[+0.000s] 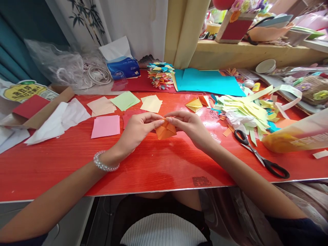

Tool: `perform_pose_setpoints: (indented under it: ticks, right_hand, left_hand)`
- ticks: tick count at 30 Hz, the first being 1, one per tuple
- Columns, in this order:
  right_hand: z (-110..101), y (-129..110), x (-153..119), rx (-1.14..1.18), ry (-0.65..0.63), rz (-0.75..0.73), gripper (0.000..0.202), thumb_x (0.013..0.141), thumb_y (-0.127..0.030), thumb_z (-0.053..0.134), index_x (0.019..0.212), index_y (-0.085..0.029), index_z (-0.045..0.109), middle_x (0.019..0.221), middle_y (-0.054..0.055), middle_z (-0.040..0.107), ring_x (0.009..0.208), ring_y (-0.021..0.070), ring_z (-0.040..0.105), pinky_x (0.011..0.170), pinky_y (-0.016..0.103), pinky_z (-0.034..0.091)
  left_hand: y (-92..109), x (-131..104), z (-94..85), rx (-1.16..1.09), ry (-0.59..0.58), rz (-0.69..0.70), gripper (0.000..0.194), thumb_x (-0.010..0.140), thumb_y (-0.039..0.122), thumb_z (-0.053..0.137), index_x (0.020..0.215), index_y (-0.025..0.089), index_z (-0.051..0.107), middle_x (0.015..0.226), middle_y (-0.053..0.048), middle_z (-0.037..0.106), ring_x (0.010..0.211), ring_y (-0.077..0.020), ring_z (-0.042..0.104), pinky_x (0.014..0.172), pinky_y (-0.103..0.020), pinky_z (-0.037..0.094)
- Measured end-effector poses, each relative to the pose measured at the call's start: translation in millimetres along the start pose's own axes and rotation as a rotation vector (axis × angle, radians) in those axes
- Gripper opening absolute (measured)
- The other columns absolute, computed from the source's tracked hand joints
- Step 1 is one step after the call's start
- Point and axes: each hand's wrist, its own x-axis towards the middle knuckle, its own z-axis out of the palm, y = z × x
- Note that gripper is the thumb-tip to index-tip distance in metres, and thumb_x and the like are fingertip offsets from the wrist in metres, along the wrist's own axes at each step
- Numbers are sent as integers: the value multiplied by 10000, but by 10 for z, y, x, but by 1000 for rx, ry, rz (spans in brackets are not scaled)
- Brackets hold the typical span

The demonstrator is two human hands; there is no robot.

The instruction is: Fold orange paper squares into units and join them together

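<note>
A partly folded orange paper (pixel 166 132) is pinched at its top edge between my two hands, above the red table (pixel 159 171). My left hand (pixel 138 129), with a clear beaded bracelet on its wrist, grips the paper's upper left side with thumb and fingers. On the upper right side, my right hand (pixel 188 127) holds it the same way, the fingertips of both hands nearly touching. Pink paper squares (pixel 105 126) lie left of my left hand, with red squares (pixel 130 115) partly behind it. A yellow and orange folded piece (pixel 194 105) rests beyond my right hand.
Peach (pixel 101 106), green (pixel 125 100) and cream squares (pixel 151 103) lie behind. Black-handled scissors (pixel 260 154) and paper strips (pixel 246 111) are at right. A colourful paper stack (pixel 161 76), blue sheets (pixel 210 82) and a tissue pack (pixel 123 68) stand or lie at the back.
</note>
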Motion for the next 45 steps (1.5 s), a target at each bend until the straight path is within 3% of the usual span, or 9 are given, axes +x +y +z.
perform_pose_setpoints:
  ticks: [13,22,30,37,40,45]
  right_hand:
    - [-32,46,21,-178,25,-43,218,828,-339,601,838,-136,680,791,36,663,711,126,560,637,257,417]
    - [-1,81,5,-250,-2,-46,263,862,-378,548,815,-138,644,746,23,608,681,119,514,609,252,395]
    - [-27,90,23,-205,-70,10,311,855,-437,540,765,-148,611,695,8,549,645,115,482,579,247,374]
    - [-25,95,8,-270,-117,7,309,825,-444,593,761,-146,641,682,4,562,629,108,491,576,245,387]
    - [-26,62,11,-126,-110,63,314,817,-453,606,777,-145,654,718,14,594,660,112,541,601,243,449]
    - [-59,0,35,155,-99,162,307,776,-444,667,852,-147,674,834,43,658,704,108,607,677,244,538]
  left_hand:
    - [-29,35,-54,32,-114,-101,232,789,379,647,842,165,720,829,-32,713,780,-146,646,721,-242,517]
    - [-68,28,-38,156,-78,-103,280,748,418,671,777,139,676,758,-44,671,702,-148,608,676,-272,486]
    - [-55,34,-27,61,-4,-86,264,733,412,677,699,154,631,714,-17,622,686,-130,559,657,-256,453]
    - [-73,60,-74,112,-225,-142,244,731,367,672,623,162,596,631,16,561,643,-116,511,627,-247,373]
    - [-74,62,-74,43,-177,-128,237,737,354,668,623,166,580,637,21,545,638,-108,488,625,-242,364]
    - [-62,47,-44,-91,3,-85,240,746,332,665,622,175,532,693,15,516,663,-105,453,587,-221,357]
